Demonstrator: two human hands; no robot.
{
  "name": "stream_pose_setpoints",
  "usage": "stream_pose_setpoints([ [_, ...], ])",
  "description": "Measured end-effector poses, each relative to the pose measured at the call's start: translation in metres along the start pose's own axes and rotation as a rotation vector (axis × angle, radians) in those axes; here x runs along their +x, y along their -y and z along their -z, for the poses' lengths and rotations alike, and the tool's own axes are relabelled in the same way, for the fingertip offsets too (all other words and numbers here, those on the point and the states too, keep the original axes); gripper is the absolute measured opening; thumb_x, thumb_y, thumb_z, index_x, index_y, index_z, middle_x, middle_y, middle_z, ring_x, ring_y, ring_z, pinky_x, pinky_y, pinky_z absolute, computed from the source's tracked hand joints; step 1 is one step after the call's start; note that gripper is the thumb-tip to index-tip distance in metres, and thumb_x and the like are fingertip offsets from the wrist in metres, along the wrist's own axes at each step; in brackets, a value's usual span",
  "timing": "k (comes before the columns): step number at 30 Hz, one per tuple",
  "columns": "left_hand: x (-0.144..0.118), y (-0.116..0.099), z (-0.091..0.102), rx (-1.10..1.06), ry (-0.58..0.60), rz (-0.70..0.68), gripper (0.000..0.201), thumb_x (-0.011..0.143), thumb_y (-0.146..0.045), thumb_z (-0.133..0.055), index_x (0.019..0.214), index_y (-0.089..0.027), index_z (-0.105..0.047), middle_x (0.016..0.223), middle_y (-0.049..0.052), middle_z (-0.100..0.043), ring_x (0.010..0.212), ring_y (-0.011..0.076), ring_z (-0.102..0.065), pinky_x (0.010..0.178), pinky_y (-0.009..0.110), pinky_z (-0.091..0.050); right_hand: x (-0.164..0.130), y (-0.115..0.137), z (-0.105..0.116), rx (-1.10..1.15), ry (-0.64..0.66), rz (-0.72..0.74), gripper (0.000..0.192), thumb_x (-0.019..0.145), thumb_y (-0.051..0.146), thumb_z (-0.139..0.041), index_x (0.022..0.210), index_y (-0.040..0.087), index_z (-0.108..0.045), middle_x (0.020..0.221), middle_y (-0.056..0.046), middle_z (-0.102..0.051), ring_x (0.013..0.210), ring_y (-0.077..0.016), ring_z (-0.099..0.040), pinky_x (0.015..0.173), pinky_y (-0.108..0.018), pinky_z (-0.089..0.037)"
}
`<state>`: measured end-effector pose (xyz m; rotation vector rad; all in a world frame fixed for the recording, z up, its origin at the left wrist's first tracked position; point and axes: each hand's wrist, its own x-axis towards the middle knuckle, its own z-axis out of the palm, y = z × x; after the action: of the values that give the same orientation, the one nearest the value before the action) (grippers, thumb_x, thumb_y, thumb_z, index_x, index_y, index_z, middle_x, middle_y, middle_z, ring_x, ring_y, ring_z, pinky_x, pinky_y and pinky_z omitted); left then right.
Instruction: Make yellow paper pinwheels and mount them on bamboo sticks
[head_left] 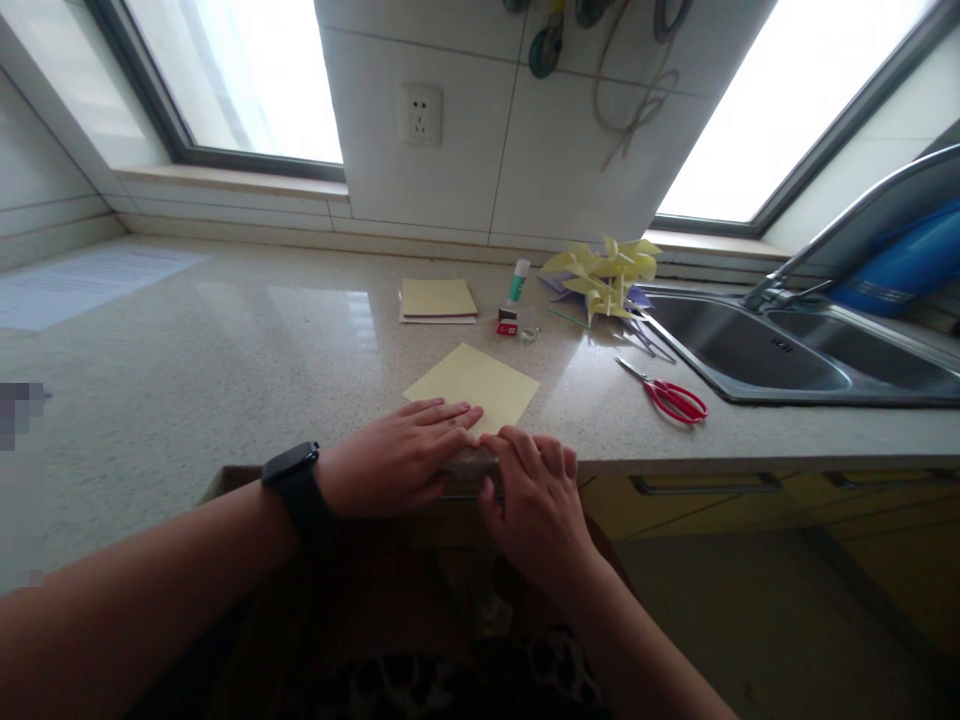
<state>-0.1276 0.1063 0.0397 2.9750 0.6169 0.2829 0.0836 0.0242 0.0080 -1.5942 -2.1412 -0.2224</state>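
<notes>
Left hand (405, 455) flat, fingers pressed together on yellow sheet (474, 386) at tabletop (225, 350) near edge. Right hand (534, 492) curled over same edge, at 3 o'clock. Judged: creasing; next, firm even pressure. Scissors (670, 395) at 2 o'clock, well apart; open room at 9 o'clock.

Yellow paper (474, 385); red-handled scissors (667, 393)

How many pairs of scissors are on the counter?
2. The red-handled scissors lie on the countertop in front of the sink. A second, darker pair lies by the sink's left edge, near the yellow paper pinwheels. Others may be hidden behind them.
</notes>
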Motion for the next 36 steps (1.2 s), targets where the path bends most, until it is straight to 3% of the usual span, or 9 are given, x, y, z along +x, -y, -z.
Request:
stream_pose_setpoints([
  [6,0.001,-0.003,0.002,-0.021,-0.005,0.025,0.071,0.087,-0.021,-0.06,0.152,-0.015,-0.03,0.159,0.014,-0.041,0.15,0.0272,-0.033,0.124,0.046,-0.029,0.0,0.002,-0.003,-0.018,-0.031,0.016,0.044,0.092,0.024,-0.054,0.136,0.019,-0.056,0.142,-0.005,-0.06,0.113,-0.0302,-0.048,0.097,-0.048,-0.035],
  [13,0.003,-0.002,0.006,-0.114,-0.046,0.044,0.072,0.087,-0.022,-0.061,0.152,-0.017,-0.03,0.155,0.014,-0.046,0.146,0.0267,-0.04,0.122,0.046,-0.031,0.002,0.002,-0.004,0.006,-0.039,0.018,0.051,0.093,0.022,-0.054,0.143,0.017,-0.052,0.147,-0.004,-0.058,0.116,-0.0302,-0.047,0.097,-0.048,-0.035],
  [20,-0.001,0.001,0.001,-0.069,-0.044,0.036,0.077,0.086,-0.021,-0.062,0.153,-0.016,-0.026,0.159,0.014,-0.041,0.15,0.0264,-0.033,0.124,0.046,-0.026,0.006,0.003,0.001,0.006,-0.032,0.025,0.042,0.092,0.021,-0.056,0.134,0.018,-0.058,0.135,-0.007,-0.065,0.116,-0.0285,-0.05,0.098,-0.048,-0.035],
  [26,-0.001,0.002,0.001,-0.036,-0.021,0.06,0.063,0.091,-0.028,-0.059,0.149,-0.017,-0.038,0.161,0.014,-0.038,0.15,0.0275,-0.033,0.123,0.047,-0.027,0.005,-0.002,0.005,0.053,-0.037,0.024,0.035,0.092,0.02,-0.058,0.126,0.02,-0.064,0.126,-0.005,-0.068,0.111,-0.0277,-0.051,0.098,-0.046,-0.037],
  [36,0.001,0.001,0.006,-0.062,0.01,0.072,0.067,0.088,-0.024,-0.062,0.15,-0.016,-0.039,0.162,0.014,-0.036,0.15,0.027,-0.032,0.124,0.046,-0.027,0.005,-0.004,0.011,0.115,-0.051,0.005,0.022,0.09,0.02,-0.06,0.111,0.024,-0.066,0.124,-0.002,-0.071,0.105,-0.0254,-0.056,0.095,-0.046,-0.035],
])
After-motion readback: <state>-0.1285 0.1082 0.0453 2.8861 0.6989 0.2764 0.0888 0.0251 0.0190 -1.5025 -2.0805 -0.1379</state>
